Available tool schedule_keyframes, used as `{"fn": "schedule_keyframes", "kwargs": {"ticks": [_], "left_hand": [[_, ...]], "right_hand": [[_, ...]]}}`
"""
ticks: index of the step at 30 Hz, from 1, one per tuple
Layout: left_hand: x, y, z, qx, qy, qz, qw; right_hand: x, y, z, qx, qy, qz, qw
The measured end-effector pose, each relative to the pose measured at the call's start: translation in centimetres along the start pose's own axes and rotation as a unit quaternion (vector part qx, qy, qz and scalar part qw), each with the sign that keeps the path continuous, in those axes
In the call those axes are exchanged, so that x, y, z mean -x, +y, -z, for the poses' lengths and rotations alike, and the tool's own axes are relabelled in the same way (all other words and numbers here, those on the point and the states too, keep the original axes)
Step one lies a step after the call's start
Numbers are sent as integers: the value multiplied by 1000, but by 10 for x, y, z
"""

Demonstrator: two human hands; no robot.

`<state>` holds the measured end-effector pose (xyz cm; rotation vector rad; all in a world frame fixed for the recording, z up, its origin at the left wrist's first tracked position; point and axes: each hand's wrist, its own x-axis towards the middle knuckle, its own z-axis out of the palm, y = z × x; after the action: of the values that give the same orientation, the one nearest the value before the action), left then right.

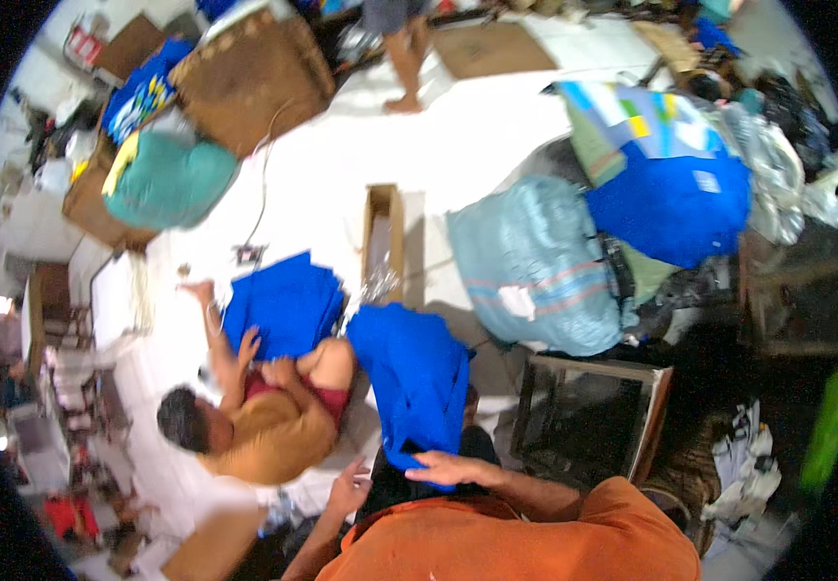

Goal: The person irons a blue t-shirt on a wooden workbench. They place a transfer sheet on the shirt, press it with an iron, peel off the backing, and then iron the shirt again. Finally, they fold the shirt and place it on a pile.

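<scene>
A long heap of blue cloth (414,373) stretches from the floor up to my lap, its near end folded to a narrow tip. My right hand (450,470) lies over that near end, its fingers stretched toward the left and touching the fabric. A small dark patch shows beside those fingertips. To the left of the cloth, my left hand (349,486) is raised with its fingers apart and nothing in it. Motion softens the outlines of both hands.
A person in a mustard top (274,441) sits close on my left beside stacked blue cloth (283,302). A narrow cardboard box (382,228) stands ahead. Right of me are a large pale-blue sack (535,261) and a dark framed box (588,416). Another person's legs (404,63) show farther off.
</scene>
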<state>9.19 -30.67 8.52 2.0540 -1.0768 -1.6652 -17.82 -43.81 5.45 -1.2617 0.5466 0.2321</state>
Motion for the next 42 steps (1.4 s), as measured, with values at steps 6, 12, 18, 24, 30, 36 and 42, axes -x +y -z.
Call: {"fn": "schedule_keyframes", "kwargs": {"ticks": [6,12,18,24,30,36,42], "left_hand": [[-27,49,29,-196,-87,-323,922],[-9,87,71,-211,-151,-534,805],[26,104,79,-323,-201,-481,790],[50,143,44,-348,-235,-539,730],[132,214,-6,-332,-339,-570,671],[207,279,-43,-238,-309,-697,601],[266,331,-74,-94,-309,-763,559]], "right_hand": [[24,-67,-46,-83,31,38,995],[44,-118,-120,-145,149,60,976],[101,-131,-202,-160,337,132,918],[175,-115,-307,-175,471,132,854],[240,-122,-419,-129,626,182,747],[288,-130,-520,-30,782,-149,604],[297,-173,-602,40,984,-83,152]]}}
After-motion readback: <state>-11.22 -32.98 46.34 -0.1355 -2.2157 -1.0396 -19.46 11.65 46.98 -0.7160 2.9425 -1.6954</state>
